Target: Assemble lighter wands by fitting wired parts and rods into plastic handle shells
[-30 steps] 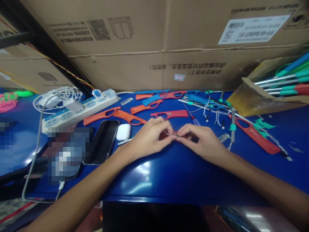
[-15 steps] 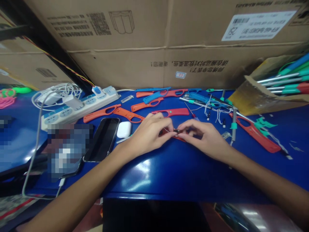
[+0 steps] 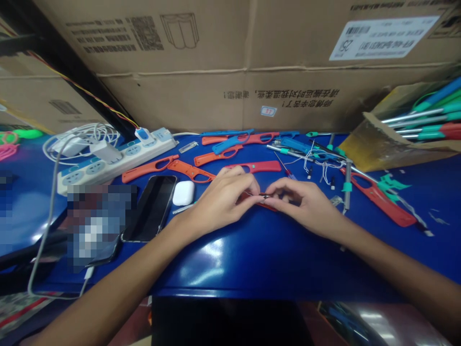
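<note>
My left hand (image 3: 223,199) and my right hand (image 3: 302,206) meet at the middle of the blue table (image 3: 259,259). Both pinch a small dark part with a thin wire (image 3: 265,195) between fingertips, held over a red plastic piece (image 3: 268,205) that the hands mostly hide. Just behind the hands lies a red toy-gun shell (image 3: 259,166). More orange shells (image 3: 173,168) lie to the left, and blue shells (image 3: 230,142) lie behind them.
A black phone (image 3: 149,207) and a white earbud case (image 3: 183,193) lie left of my hand, beside a power strip (image 3: 115,158) with cables. Wired parts (image 3: 324,168) and a long red shell (image 3: 382,199) lie right. Cardboard boxes (image 3: 230,62) wall the back; a box of tubes (image 3: 425,120) stands right.
Both hands shifted slightly away from me on the table, still pinched together on the small part. The view dropped a little.
</note>
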A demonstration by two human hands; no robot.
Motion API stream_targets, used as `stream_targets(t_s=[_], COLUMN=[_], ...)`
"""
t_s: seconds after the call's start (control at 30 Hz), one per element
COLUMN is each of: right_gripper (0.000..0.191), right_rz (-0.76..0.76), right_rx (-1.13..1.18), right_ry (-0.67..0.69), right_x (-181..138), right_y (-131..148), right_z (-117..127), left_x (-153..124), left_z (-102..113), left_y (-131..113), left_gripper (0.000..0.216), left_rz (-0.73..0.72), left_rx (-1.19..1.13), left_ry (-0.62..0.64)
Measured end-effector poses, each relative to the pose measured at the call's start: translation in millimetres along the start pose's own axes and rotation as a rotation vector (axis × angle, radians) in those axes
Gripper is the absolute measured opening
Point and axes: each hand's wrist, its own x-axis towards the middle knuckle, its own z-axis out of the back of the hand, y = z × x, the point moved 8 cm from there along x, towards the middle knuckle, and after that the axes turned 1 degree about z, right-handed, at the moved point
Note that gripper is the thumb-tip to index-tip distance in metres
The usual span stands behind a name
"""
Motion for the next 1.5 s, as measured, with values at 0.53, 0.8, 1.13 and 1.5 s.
stream_targets(t_s=[0.53, 0.8, 1.13, 1.5], right_gripper=[0.021, 0.013, 0.016, 0.019], right_rz=[-0.012, 0.217, 0.054, 0.022], right_rx=[-0.020, -0.127, -0.033, -0.017], right_ry=[0.007, -0.012, 0.019, -0.001], right_x=[-2, -3, -1, -1], right_y=[-1, 14, 4, 4], right_z=[2, 3, 3, 6], left_x=[-1, -2, -4, -4], left_z=[-1, -6, -3, 2], left_y=[-2, -3, -11, -9], left_gripper=[0.013, 0.011, 0.012, 0.009], left_rz=[-0.045, -0.061, -0.136, -0.095], left_rx=[0.116, 0.190, 0.191, 0.165], left_ry=[-0.021, -0.028, -0.066, -0.129])
